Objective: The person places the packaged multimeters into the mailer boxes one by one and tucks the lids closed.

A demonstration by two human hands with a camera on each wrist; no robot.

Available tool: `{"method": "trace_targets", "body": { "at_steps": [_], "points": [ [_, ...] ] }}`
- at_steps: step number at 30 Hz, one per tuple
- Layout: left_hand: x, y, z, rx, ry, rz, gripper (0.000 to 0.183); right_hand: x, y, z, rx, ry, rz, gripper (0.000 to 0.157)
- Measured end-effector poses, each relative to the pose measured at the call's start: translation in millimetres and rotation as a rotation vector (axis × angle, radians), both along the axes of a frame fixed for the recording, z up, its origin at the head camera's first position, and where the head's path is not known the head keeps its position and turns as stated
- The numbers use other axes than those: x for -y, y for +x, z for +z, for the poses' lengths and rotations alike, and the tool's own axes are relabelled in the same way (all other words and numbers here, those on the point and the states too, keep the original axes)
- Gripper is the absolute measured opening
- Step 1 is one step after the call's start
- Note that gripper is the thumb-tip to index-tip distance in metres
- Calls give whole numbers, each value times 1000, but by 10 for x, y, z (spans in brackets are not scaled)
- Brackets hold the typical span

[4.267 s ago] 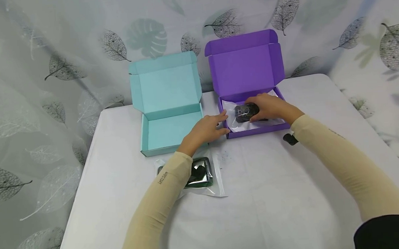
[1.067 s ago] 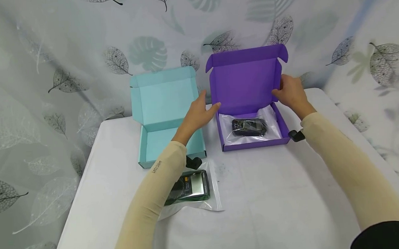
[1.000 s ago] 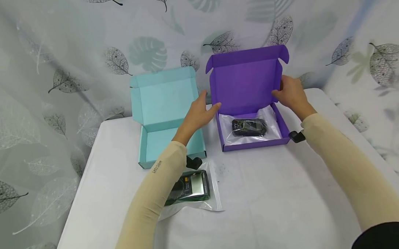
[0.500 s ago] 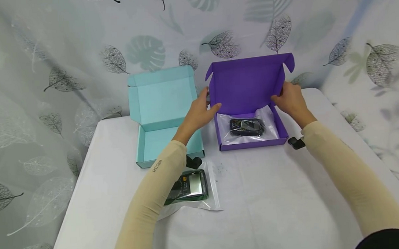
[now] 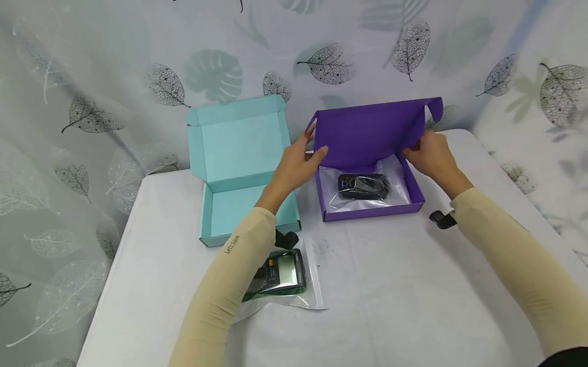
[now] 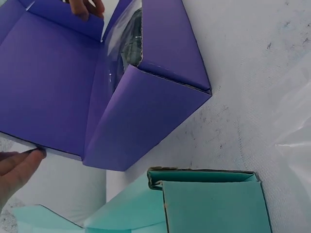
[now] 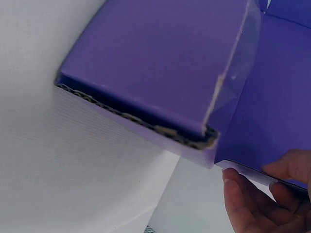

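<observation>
A purple cardboard box (image 5: 373, 214) stands with its lid (image 5: 370, 129) tilted forward over the tray. Inside lies a black handheld device (image 5: 363, 187) in a clear plastic bag. My right hand (image 5: 434, 152) pinches the lid's right side flap, thumb inside and fingers behind, as the right wrist view (image 7: 272, 189) shows. At the lid's left edge, the fingertips of my left hand (image 5: 295, 164) touch from outside, thumb held apart. The left wrist view also catches that hand (image 6: 17, 172) at the lid's edge, with part of the bagged device (image 6: 132, 46) above the box wall.
Left of the purple box, a mint-green box (image 5: 244, 136) stands with its lid raised. A bagged multimeter (image 5: 280, 273) lies before it, partly hidden under my left forearm. A leaf-print curtain (image 5: 212, 75) hangs behind the white table (image 5: 400, 288).
Earlier my right hand was on the bagged device in the purple box. Since then it has gone to the lid's right side, and the lid has tipped forward; my left fingers now meet its left edge.
</observation>
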State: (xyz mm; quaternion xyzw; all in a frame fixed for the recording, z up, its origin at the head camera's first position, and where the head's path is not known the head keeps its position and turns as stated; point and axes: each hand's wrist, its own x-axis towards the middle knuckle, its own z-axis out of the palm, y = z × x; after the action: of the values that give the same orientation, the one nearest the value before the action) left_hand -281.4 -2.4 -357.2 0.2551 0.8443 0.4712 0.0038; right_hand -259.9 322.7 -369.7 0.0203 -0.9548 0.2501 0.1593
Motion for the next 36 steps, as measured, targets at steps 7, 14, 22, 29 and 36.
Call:
{"method": "trace_targets", "body": {
  "at_steps": [7, 14, 22, 29, 36],
  "points": [
    [-28, 28, -1, -1, -2, -4, 65, -19, 35, -41, -6, 2, 4, 23],
    [-72, 64, 2, 38, -1, 21, 74, 0, 79, -61, -19, 10, 16, 29],
    [-64, 115, -15, 105, 63, 26, 72, 10, 135, -117, -122, 42, 63, 35],
    [-62, 145, -61, 54, 25, 41, 67, -11, 203, -174, -129, 37, 88, 40],
    [-76, 159, -106, -21, 30, 18, 50, -40, 258, -208, -95, -9, 94, 33]
  ]
}}
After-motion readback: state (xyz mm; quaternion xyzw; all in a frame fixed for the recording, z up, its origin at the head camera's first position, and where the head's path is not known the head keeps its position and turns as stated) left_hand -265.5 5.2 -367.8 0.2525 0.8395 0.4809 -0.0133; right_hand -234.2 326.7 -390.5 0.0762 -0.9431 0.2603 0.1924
